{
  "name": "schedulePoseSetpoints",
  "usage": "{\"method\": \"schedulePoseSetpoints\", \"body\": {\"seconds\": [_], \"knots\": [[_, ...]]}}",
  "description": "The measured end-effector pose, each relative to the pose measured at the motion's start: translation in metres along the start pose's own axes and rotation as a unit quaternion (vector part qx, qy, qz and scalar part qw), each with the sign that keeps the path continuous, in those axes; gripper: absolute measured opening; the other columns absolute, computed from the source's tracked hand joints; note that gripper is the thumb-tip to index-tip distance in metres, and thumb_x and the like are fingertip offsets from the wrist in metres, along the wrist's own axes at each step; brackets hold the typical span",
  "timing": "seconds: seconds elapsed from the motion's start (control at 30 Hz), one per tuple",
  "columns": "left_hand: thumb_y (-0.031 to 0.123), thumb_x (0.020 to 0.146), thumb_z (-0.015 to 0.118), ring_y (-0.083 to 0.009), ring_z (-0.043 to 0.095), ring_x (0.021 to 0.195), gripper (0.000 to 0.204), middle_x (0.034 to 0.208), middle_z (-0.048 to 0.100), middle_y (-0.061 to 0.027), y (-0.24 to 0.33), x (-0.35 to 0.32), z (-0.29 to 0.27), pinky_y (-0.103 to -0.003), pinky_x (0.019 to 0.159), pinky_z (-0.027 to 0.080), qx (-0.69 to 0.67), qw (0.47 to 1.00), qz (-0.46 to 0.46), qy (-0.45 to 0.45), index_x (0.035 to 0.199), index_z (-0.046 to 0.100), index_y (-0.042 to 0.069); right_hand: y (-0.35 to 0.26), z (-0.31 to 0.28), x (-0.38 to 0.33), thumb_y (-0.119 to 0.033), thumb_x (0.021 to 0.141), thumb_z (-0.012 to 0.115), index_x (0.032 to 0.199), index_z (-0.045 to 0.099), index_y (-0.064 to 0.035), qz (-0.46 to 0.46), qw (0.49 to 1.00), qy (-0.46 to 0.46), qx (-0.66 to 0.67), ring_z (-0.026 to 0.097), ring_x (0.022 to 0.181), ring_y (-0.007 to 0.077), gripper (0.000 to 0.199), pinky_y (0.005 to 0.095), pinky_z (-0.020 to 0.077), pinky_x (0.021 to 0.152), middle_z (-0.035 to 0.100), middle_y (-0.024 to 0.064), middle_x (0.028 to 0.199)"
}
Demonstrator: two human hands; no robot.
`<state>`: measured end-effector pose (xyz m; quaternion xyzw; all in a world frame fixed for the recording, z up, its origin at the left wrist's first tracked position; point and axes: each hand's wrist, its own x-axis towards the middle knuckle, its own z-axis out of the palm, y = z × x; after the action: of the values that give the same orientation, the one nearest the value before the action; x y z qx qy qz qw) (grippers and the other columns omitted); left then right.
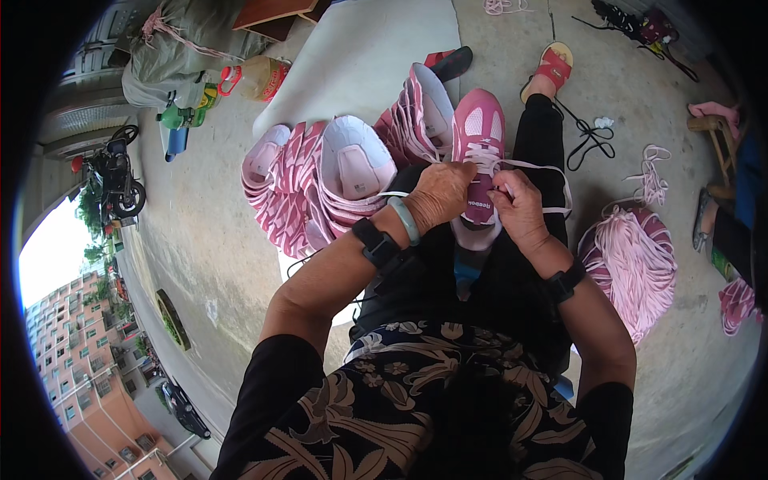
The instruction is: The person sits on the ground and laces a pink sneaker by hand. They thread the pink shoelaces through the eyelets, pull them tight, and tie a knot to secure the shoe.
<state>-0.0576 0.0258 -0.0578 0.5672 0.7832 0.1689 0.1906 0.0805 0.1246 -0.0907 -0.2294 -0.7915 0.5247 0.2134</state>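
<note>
pink sneaker [478,152] rests on the person's lap, toe pointing away, with a pale pink lace [534,166] running through its eyelets. left hand [438,194] pinches the lace at the tongue; right hand [518,206] grips the other end, both closed on it. judging from this, keep the lace flat and evenly tensioned. stacked pink uppers [320,184] lie on the floor beside the left knee, a lace bundle [632,264] beside the right.

both hands, left [438,196] and right [520,206], pinch with curled fingers.
</note>
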Motion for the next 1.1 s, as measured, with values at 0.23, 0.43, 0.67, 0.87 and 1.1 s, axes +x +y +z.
{"method": "schedulePoseSetpoints", "body": {"seconds": [0.23, 0.43, 0.67, 0.87, 1.1], "knots": [[0.006, 0.068, 0.055, -0.0305, 0.060, 0.074, 0.012, 0.074, 0.060, -0.0119, 0.012, -0.001, 0.004, -0.040, 0.061, 0.048, 0.041, 0.999, -0.005, 0.010, 0.079, 0.056, 0.008, 0.002, 0.005, 0.005, 0.001, 0.070, 0.061, 0.086, 0.054, -0.0042, -0.043, 0.999, 0.023, -0.024, 0.056, 0.074, 0.0291, 0.019, 0.0341, 0.0461, 0.067, 0.054, 0.0117, 0.080], [0.009, 0.070, 0.056, -0.0306, 0.061, 0.068, 0.012, 0.066, 0.060, -0.0114, 0.015, 0.003, 0.002, -0.040, 0.058, 0.047, 0.027, 0.999, -0.008, 0.036, 0.082, 0.057, 0.009, 0.004, 0.006, 0.007, 0.001, 0.070, 0.062, 0.083, 0.053, -0.0038, -0.041, 0.999, 0.021, -0.022, 0.055, 0.073, 0.0307, 0.017, 0.0353, 0.0457, 0.066, 0.054, 0.0123, 0.079], [0.014, 0.076, 0.057, -0.0349, 0.060, 0.077, 0.024, 0.078, 0.062, -0.0137, 0.019, 0.007, -0.008, -0.043, 0.069, 0.047, 0.052, 0.986, -0.145, -0.058, 0.097, 0.050, 0.006, 0.004, -0.003, 0.007, 0.001, 0.072, 0.059, 0.079, 0.047, -0.0051, -0.064, 0.993, -0.013, -0.100, 0.054, 0.072, 0.0334, 0.015, 0.0375, 0.0445, 0.062, 0.052, 0.0118, 0.076], [0.015, 0.074, 0.062, -0.0325, 0.061, 0.075, 0.024, 0.072, 0.062, -0.0136, -0.005, -0.002, -0.034, -0.040, 0.068, 0.046, -0.008, 0.994, -0.107, -0.025, 0.094, 0.053, 0.007, 0.049, -0.130, -0.063, -0.007, 0.077, 0.055, 0.080, 0.045, -0.0073, -0.003, 0.956, -0.054, -0.288, 0.053, 0.070, 0.0360, 0.010, 0.0437, 0.0414, 0.059, 0.050, 0.0126, 0.076], [0.009, 0.071, 0.065, -0.0199, 0.057, 0.055, 0.019, 0.060, 0.057, -0.0084, -0.008, -0.007, -0.069, -0.031, 0.052, 0.042, -0.082, 0.994, -0.068, -0.005, 0.087, 0.056, 0.005, 0.062, -0.164, -0.079, -0.004, 0.070, 0.052, 0.093, 0.050, -0.0084, 0.045, 0.895, -0.134, -0.424, 0.055, 0.080, 0.0355, 0.023, 0.0435, 0.0457, 0.067, 0.051, 0.0148, 0.091]]}}
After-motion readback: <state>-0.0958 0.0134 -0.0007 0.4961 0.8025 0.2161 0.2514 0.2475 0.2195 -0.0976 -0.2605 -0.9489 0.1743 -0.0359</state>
